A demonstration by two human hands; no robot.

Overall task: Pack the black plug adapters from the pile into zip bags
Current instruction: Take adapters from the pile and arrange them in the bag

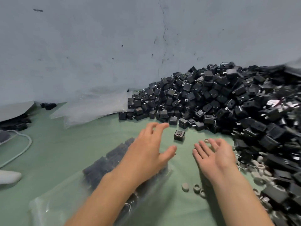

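Observation:
A big pile of black plug adapters fills the right side against the grey wall. One loose adapter stands alone on the green surface in front of the pile. My left hand hovers just left of it, fingers spread, holding nothing. My right hand is to its right, palm turned up and fingers apart, also holding nothing. Under my left forearm lies a clear zip bag filled with rows of black adapters.
Empty clear bags lie by the wall at centre left. Small grey rings and caps are scattered near my right forearm. A pale cable and more dark adapters are at the left edge.

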